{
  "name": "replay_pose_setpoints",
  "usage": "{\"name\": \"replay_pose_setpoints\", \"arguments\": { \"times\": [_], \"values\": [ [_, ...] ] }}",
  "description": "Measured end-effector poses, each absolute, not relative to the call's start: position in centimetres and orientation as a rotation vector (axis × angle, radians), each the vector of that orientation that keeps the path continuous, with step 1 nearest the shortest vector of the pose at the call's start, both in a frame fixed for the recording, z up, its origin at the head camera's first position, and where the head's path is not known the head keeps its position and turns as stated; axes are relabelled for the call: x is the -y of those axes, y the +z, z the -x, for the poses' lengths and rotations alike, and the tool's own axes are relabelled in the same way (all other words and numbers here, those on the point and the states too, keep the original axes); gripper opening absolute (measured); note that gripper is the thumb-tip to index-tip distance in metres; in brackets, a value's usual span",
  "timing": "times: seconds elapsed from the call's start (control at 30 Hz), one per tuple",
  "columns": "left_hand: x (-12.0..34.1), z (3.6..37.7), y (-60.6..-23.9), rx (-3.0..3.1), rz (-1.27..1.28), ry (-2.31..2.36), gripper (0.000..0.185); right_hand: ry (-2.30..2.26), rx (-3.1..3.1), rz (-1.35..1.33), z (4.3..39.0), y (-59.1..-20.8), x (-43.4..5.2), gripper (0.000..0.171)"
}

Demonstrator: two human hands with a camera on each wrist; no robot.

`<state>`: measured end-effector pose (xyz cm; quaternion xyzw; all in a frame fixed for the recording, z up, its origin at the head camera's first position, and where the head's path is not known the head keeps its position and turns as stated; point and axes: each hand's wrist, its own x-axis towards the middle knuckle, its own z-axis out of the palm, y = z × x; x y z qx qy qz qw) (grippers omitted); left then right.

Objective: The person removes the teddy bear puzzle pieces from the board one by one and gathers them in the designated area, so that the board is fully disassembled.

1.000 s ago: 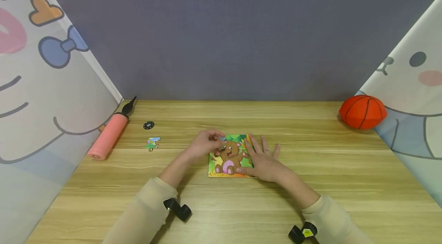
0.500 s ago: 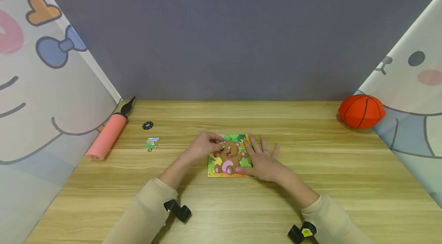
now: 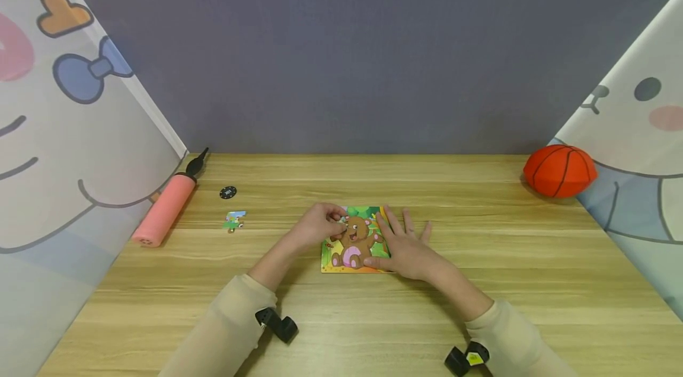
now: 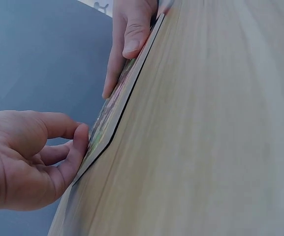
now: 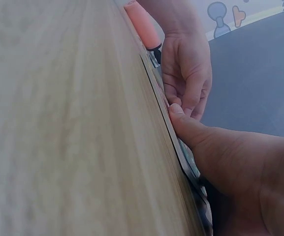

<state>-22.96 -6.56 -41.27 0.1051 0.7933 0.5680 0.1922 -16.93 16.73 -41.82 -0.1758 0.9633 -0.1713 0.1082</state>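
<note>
A square bear puzzle board (image 3: 354,243) lies flat on the wooden table (image 3: 480,282). My left hand (image 3: 317,226) sits at the board's top left corner with its fingers curled. In the left wrist view the thumb of that hand (image 4: 28,157) presses on the board's edge (image 4: 119,105), and no piece shows between the fingers. My right hand (image 3: 405,246) lies flat and spread on the board's right side. Its thumb (image 5: 186,125) rests along the board's near edge (image 5: 164,110).
A loose puzzle piece (image 3: 235,220) and a small black disc (image 3: 227,192) lie at the left. Beside them, against the left curtain, is a pink hand pump (image 3: 165,208). An orange basketball (image 3: 559,171) sits at the far right. A grey wall closes the back.
My left hand has shifted slightly down and left onto the board's corner. The bluish bit seen at its fingertips a second ago no longer shows. The right hand has stayed put.
</note>
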Motion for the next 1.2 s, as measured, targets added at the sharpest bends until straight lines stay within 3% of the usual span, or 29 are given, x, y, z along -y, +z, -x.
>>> {"name": "replay_pose_setpoints", "arguments": {
  "times": [0.27,0.7,1.2],
  "values": [
    [6.29,22.74,-41.26,-2.301,-0.333,1.576,0.025,-0.491,-2.838,0.52,16.98,-41.72,-16.75,0.107],
    [5.78,22.62,-41.41,-2.307,-0.179,1.696,0.004,-0.472,-2.84,0.517,17.02,-41.74,-16.7,0.108],
    [6.41,22.91,-41.6,-2.144,-0.152,1.837,0.011,-0.482,-2.831,0.521,16.96,-41.82,-16.74,0.109]
  ]
}}
